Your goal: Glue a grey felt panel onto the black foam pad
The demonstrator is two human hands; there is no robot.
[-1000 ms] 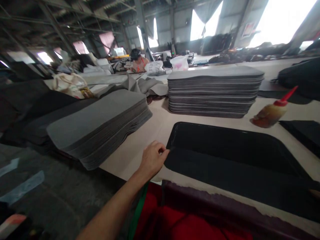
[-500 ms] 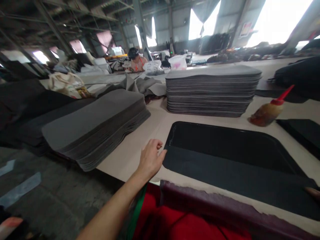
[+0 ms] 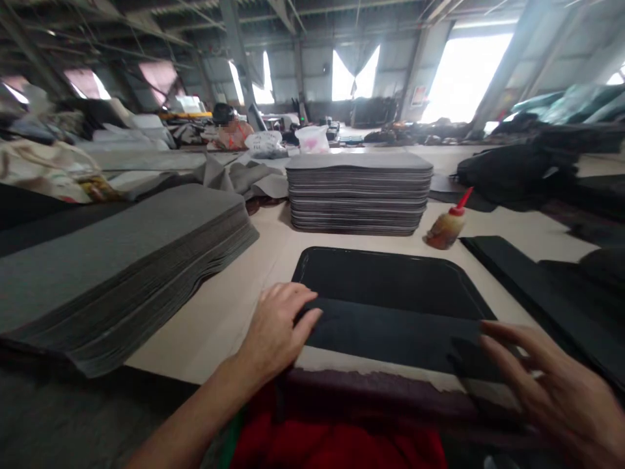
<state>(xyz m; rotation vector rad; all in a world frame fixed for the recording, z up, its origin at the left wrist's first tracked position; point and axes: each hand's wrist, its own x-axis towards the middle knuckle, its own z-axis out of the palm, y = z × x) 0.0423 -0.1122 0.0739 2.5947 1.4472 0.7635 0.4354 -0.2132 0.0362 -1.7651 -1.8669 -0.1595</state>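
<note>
My left hand (image 3: 279, 326) rests at the left edge of a black sheet (image 3: 381, 277) with rounded corners, its thumb and forefinger apart. A glossy line runs along the sheet's far and side edges. The near half (image 3: 375, 332) looks smoother and slightly lighter; whether it is a fold or a second piece I cannot tell. Over the sheet's right end is my right hand (image 3: 556, 378), slightly blurred, with fingers spread and nothing visible in them. Right of the sheet's far corner stands a squeeze bottle (image 3: 445, 228) of brown liquid with a red nozzle.
A tall stack of grey sheets (image 3: 359, 195) stands behind the black sheet. Another grey stack (image 3: 122, 260) leans along the left table edge. Black pieces (image 3: 532, 293) lie at the right. A frayed maroon cloth (image 3: 366, 391) covers the near edge. Another person (image 3: 232, 130) sits farther back.
The view has swung to the right. My right hand, barely visible before at the sheet's right end, now shows with fingers spread. The left hand remains at the sheet's left edge.
</note>
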